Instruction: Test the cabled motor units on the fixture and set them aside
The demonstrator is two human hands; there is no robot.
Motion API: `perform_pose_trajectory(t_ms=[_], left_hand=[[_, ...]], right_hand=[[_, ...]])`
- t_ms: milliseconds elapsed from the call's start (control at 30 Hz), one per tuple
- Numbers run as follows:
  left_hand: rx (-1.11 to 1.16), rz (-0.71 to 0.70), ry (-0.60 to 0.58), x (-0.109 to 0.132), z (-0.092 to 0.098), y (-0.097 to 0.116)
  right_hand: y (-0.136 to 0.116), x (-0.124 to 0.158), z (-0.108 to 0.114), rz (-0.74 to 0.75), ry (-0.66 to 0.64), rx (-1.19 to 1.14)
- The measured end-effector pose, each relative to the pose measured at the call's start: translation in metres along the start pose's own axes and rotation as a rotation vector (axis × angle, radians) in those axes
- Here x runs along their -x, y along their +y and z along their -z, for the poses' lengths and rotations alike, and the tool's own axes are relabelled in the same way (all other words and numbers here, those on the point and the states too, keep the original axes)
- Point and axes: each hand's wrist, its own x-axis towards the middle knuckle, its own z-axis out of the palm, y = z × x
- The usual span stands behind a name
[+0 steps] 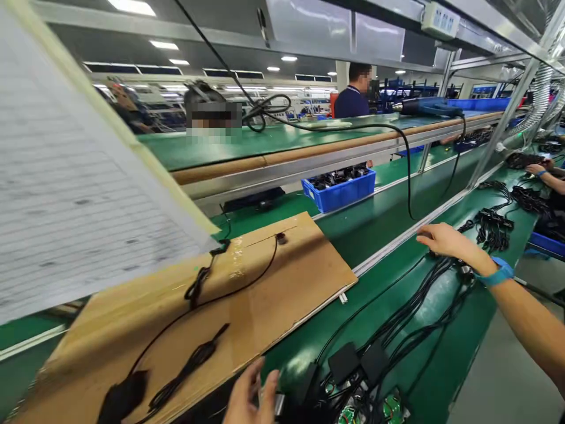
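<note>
My left hand [249, 396] is at the bottom edge, fingers curled around a small silvery plug [279, 405] beside a pile of black power adapters [345, 361]. My right hand [444, 240], with a blue wristband [499, 272] on the wrist, reaches out to the right. Its fingers are stretched out low over a bundle of black cables [424, 294] that runs along the green bench [445, 353]. Whether the fingers touch the cables I cannot tell. Green circuit boards [391, 407] lie among the adapters.
A brown board [282, 294] carrying a black cable [247, 280] lies to the left. A printed sheet [66, 194] hangs at upper left. A blue bin [339, 193] sits on the conveyor behind. Another person's hand [536, 169] works at far right. A person in dark blue [352, 97] stands at the back.
</note>
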Motion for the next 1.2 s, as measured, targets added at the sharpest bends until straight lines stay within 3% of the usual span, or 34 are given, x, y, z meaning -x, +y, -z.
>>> perform_pose_trajectory(t_ms=[67,133,200,267,400,533,667,800,933,1000,1133,1200], left_hand=[[-0.284,-0.118,-0.196,0.0,-0.036,-0.017],[-0.587,-0.215,-0.314,0.006,-0.057,-0.018],[-0.81,-0.244,-0.376,0.01,-0.064,-0.01],[-0.886,-0.226,-0.42,0.011,-0.063,-0.001],[-0.634,-0.199,-0.379,0.006,-0.048,0.002],[-0.2,-0.146,-0.177,0.017,-0.029,-0.005],[0.246,-0.095,0.154,0.052,-0.006,-0.012],[0.737,-0.035,0.489,0.09,0.015,-0.019],[1.153,-0.053,0.882,0.127,0.046,-0.013],[1.307,-0.154,0.989,0.154,0.07,0.0],[1.56,-0.538,0.891,0.234,0.123,0.033],[1.621,-0.668,0.905,0.283,0.142,0.041]], right_hand=[[0.053,-0.017,-0.046,-0.212,-0.13,0.101],[0.086,-0.027,-0.08,-0.33,-0.232,0.163],[0.1,-0.03,-0.104,-0.356,-0.295,0.186],[0.103,-0.028,-0.118,-0.342,-0.329,0.204],[0.097,-0.03,-0.124,-0.282,-0.312,0.255],[0.074,-0.044,-0.112,-0.258,0.099,0.132],[0.008,-0.049,-0.082,-0.232,0.425,-0.258],[-0.094,-0.036,-0.049,-0.013,0.494,-0.656],[-0.204,-0.017,-0.037,0.217,0.379,-0.972],[-0.255,-0.006,-0.039,0.341,0.272,-1.042],[-0.353,0.02,-0.054,0.605,-0.029,-1.125],[-0.406,0.037,-0.069,0.741,-0.198,-1.119]])
